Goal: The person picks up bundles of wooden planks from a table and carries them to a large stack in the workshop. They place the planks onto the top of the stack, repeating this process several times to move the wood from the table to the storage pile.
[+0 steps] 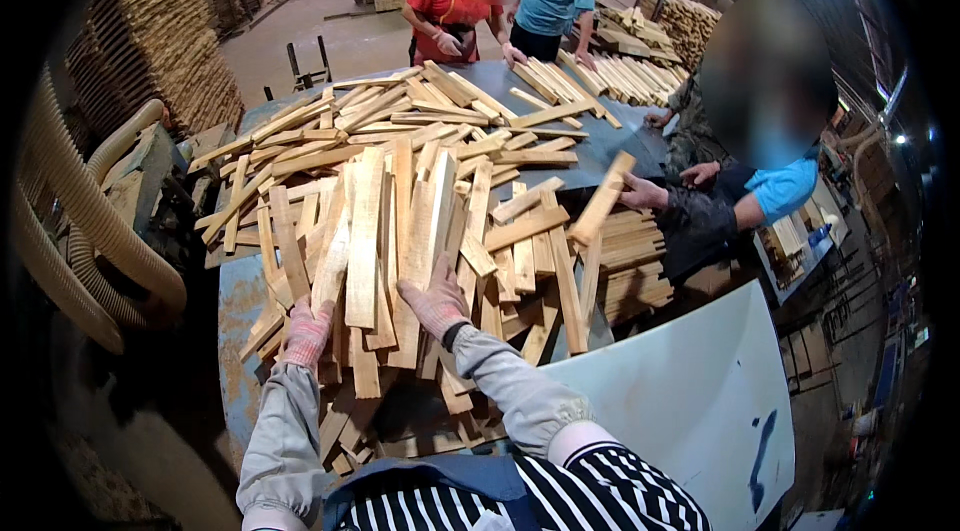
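Observation:
Between my two hands stands a bunch of pale wooden slats (pixel 366 241), upright and leaning on a big heap of loose slats (pixel 420 121). My left hand (pixel 307 331), in a pink-and-white work glove, grips the bunch's left side near the lower ends. On its right side my right hand (pixel 437 299), gloved alike, has its thumb in front and its fingers pressed along the outer slats. Parts of the fingers of both hands are hidden behind the wood. More slats lie crisscrossed below and around the bunch.
A co-worker at the right holds one slat (pixel 603 197). Two people stand across the blue-grey table (pixel 625 136), near a row of laid-out slats (pixel 640 81). A pale curved panel (pixel 680 381) lies at my right. Ribbed hoses (pixel 110 221) and tall stacked timber (pixel 175 41) are at left.

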Demonstrator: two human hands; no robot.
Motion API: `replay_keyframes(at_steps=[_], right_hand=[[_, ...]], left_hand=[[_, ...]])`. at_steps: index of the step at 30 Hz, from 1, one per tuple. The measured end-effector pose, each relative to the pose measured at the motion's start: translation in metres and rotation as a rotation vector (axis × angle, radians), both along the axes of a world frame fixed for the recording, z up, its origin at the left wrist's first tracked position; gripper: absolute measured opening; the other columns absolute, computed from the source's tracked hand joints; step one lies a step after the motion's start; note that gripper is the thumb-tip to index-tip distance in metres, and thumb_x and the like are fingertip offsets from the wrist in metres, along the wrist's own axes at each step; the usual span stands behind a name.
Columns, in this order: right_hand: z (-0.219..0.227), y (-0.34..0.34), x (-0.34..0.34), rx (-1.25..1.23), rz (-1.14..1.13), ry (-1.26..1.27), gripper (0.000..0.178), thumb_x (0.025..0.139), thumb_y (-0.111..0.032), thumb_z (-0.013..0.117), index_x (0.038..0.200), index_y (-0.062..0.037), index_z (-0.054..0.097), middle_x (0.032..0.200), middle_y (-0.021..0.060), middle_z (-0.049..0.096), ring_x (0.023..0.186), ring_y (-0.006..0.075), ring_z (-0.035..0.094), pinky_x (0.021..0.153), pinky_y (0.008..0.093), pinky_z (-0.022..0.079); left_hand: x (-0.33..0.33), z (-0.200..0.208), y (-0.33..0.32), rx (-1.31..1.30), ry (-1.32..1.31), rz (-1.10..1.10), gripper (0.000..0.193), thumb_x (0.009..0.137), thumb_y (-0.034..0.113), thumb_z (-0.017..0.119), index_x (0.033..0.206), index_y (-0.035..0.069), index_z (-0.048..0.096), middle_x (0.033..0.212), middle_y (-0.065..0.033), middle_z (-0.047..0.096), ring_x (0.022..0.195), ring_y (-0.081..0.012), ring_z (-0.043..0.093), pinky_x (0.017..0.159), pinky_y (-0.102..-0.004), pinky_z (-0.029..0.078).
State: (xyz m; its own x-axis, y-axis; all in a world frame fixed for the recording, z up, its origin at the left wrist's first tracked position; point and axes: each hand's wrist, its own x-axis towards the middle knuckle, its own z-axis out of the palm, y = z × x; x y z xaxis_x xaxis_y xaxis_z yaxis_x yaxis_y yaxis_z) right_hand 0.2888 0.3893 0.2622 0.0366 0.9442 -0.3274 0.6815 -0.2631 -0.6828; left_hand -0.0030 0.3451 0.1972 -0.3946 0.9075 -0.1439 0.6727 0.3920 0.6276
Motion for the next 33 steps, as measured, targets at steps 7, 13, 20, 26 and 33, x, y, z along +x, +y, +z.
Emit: replay_keyframes(at_steps=[7, 13, 20, 26, 33], right_hand=[[0.017, -0.007, 0.000, -0.026, 0.045, -0.061, 0.117, 0.086, -0.068, 0.064, 0.165, -0.0034, 0.005, 0.166, 0.0274, 0.024, 0.148, 0.0436, 0.035, 0.123, 0.0452, 0.031], [-0.004, -0.004, -0.002, 0.050, 0.008, -0.069, 0.118, 0.085, -0.068, 0.065, 0.164, -0.0022, 0.007, 0.162, 0.0277, 0.029, 0.146, 0.0442, 0.035, 0.122, 0.0472, 0.029], [0.018, -0.008, 0.001, -0.076, 0.045, -0.040, 0.120, 0.085, -0.072, 0.063, 0.165, -0.0064, 0.002, 0.164, 0.0245, 0.027, 0.146, 0.0430, 0.035, 0.122, 0.0488, 0.029], [0.007, -0.005, 0.001, -0.045, 0.026, -0.079, 0.119, 0.086, -0.071, 0.063, 0.166, -0.0087, 0.000, 0.167, 0.0217, 0.022, 0.149, 0.0422, 0.032, 0.123, 0.0468, 0.029], [0.001, -0.004, -0.002, -0.037, 0.021, -0.063, 0.121, 0.085, -0.074, 0.062, 0.166, -0.0085, 0.001, 0.168, 0.0244, 0.020, 0.151, 0.0408, 0.030, 0.125, 0.0432, 0.024]], left_hand=[[0.005, -0.006, -0.013, 0.018, -0.069, 0.059, 0.067, 0.099, 0.051, 0.061, 0.142, 0.000, 0.050, 0.130, -0.0309, 0.062, 0.123, -0.0463, 0.058, 0.104, -0.0493, 0.045], [-0.008, -0.030, -0.005, 0.049, -0.050, 0.021, 0.066, 0.101, 0.052, 0.057, 0.143, 0.002, 0.052, 0.129, -0.0259, 0.065, 0.121, -0.0419, 0.060, 0.103, -0.0451, 0.046], [-0.012, -0.034, -0.006, 0.020, -0.032, 0.031, 0.067, 0.100, 0.053, 0.056, 0.143, 0.001, 0.052, 0.131, -0.0255, 0.065, 0.122, -0.0413, 0.060, 0.104, -0.0450, 0.045], [0.001, -0.014, -0.009, -0.053, -0.031, 0.010, 0.075, 0.102, 0.054, 0.051, 0.152, 0.000, 0.039, 0.145, -0.0280, 0.056, 0.136, -0.0440, 0.050, 0.112, -0.0459, 0.038], [0.011, 0.009, -0.016, -0.021, -0.130, -0.011, 0.069, 0.103, 0.051, 0.054, 0.147, 0.000, 0.046, 0.142, -0.0263, 0.058, 0.133, -0.0400, 0.053, 0.111, -0.0442, 0.040]])
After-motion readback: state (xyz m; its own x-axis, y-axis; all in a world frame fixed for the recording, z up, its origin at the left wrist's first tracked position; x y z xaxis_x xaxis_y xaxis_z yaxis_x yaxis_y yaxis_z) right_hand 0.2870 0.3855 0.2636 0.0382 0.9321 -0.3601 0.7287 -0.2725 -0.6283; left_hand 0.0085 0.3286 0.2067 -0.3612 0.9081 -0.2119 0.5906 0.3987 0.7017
